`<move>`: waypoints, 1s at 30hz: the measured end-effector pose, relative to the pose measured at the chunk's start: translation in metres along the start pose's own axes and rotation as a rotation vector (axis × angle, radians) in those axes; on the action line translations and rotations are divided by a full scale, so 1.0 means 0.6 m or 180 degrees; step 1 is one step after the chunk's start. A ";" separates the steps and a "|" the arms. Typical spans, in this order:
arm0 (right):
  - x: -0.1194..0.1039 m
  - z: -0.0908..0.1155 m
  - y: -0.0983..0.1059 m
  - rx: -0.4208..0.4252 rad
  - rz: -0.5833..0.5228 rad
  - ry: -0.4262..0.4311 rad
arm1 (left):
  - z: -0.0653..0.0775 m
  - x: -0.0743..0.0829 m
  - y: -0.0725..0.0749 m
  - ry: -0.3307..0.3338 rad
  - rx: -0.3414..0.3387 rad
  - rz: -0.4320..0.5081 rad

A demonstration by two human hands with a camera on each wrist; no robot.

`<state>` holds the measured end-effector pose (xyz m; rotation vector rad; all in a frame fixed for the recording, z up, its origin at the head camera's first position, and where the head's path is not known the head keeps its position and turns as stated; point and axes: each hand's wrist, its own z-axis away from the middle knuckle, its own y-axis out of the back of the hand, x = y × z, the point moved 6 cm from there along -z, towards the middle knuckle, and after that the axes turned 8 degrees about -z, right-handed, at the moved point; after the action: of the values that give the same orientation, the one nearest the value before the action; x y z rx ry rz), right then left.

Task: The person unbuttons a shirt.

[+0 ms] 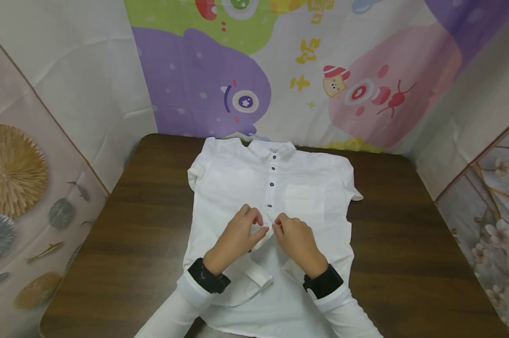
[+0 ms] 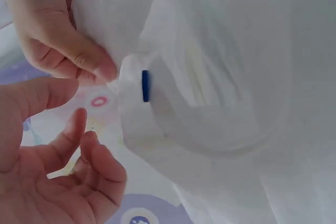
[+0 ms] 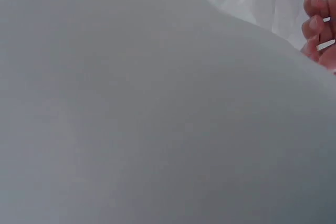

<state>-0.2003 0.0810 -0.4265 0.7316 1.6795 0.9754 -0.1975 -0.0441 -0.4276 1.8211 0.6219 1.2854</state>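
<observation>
A white short-sleeved shirt (image 1: 233, 188) lies front up, its collar toward the far edge, with several dark blue buttons down the front. Below the lowest fastened button, its two front edges part. My right hand (image 1: 296, 237) pinches the right front edge between thumb and fingers. Close beside it my left hand (image 1: 237, 234) has bent fingers, with a gap between thumb and forefinger and nothing in it. In the left wrist view a blue button (image 2: 146, 86) stands edge-on on the lifted placket, near the right thumb (image 2: 105, 69). White cloth fills most of the right wrist view.
The shirt lies on a dark brown wooden table (image 1: 406, 244). Behind it hangs a cloth with cartoon figures (image 1: 212, 84). Patterned panels stand at the left (image 1: 39, 197) and right (image 1: 491, 225). Each wrist wears a black band, such as the left band (image 1: 208, 277).
</observation>
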 end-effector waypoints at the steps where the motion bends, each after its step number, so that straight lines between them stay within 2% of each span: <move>1: 0.000 -0.001 0.004 0.0028 -0.0025 0.0001 | -0.004 0.004 0.002 -0.0002 0.0013 0.0080; 6: -0.005 -0.006 0.026 0.0182 -0.0180 0.0003 | -0.023 0.019 0.007 -0.0029 0.0065 0.0254; 13: -0.004 -0.010 0.050 0.0340 -0.0524 -0.0046 | -0.037 0.033 0.012 0.0005 0.0154 0.0133; 22: 0.008 -0.008 0.064 0.0602 -0.1141 -0.0100 | -0.040 0.047 0.017 -0.0042 0.0309 0.0183; 26: 0.012 -0.006 0.065 0.0634 -0.1345 -0.0151 | -0.038 0.049 0.016 -0.0044 0.0315 0.0205; 30: 0.016 -0.004 0.063 0.0626 -0.1441 -0.0164 | -0.035 0.052 0.017 -0.0101 0.0426 0.0208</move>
<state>-0.2051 0.1066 -0.3975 0.4644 1.8061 0.4762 -0.2063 -0.0192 -0.3992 1.9819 0.6490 1.2816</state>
